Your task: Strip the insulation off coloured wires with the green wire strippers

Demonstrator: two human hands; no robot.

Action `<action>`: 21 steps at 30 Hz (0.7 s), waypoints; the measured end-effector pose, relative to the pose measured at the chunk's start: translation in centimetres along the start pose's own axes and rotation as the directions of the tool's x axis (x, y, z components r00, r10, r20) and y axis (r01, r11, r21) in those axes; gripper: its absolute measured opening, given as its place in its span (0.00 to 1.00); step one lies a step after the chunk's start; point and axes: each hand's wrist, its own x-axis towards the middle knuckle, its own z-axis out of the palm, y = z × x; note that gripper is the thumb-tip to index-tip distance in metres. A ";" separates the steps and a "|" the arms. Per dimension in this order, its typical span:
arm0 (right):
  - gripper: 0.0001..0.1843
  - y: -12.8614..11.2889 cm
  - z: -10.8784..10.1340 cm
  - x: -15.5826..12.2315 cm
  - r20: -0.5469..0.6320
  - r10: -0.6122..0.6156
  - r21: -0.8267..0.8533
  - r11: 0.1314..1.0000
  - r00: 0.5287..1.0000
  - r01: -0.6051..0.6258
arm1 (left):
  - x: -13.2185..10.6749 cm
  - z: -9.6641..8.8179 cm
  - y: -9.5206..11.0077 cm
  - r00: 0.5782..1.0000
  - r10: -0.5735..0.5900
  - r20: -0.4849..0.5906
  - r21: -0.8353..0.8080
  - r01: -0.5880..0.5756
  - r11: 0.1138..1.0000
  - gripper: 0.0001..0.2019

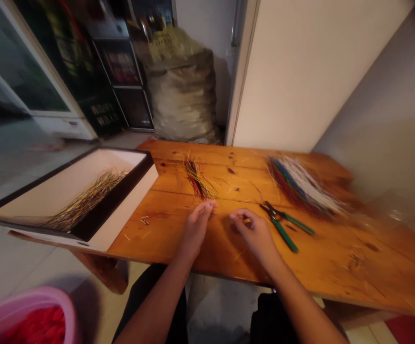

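Observation:
My left hand (197, 223) rests on the wooden table (336, 267), its fingertips pressed together at the near end of a small bundle of red and yellow wires (197, 180). My right hand (252, 228) lies beside it with fingers curled, pinching a small yellowish piece that I cannot name. Green-handled pliers (282, 223) lie just to the right of my right hand. A larger fan of red, blue and white wires (302, 185) is spread farther right.
A shallow dark-rimmed box (121, 210) with a bundle of wires (85, 200) overhangs the table's left end. Small wire scraps (143, 220) dot the wood. A pink tub (28, 315) stands on the floor at lower left. A full sack (182, 91) and a cabinet stand behind.

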 end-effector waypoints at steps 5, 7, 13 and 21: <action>0.15 0.0 0.9 -0.1 0.011 -0.010 0.081 0.997 1.000 0.009 | -0.8 0.9 0.0 0.987 -0.040 0.155 -0.013 0.042 0.999 0.10; 0.15 0.1 1.5 -0.3 0.027 -0.004 0.114 0.993 1.000 0.001 | -0.7 0.5 -0.3 0.997 -0.003 0.074 -0.016 0.005 1.000 0.10; 0.18 -0.2 3.7 -1.1 0.146 0.091 0.326 0.936 0.985 -0.135 | -0.8 -2.9 0.3 0.959 0.066 -0.277 -0.198 -0.124 0.972 0.13; 0.16 -1.2 4.8 -2.4 0.209 0.165 0.604 0.754 0.964 -0.260 | -3.8 -1.4 -1.3 0.994 -0.090 -0.057 -0.172 0.079 0.982 0.14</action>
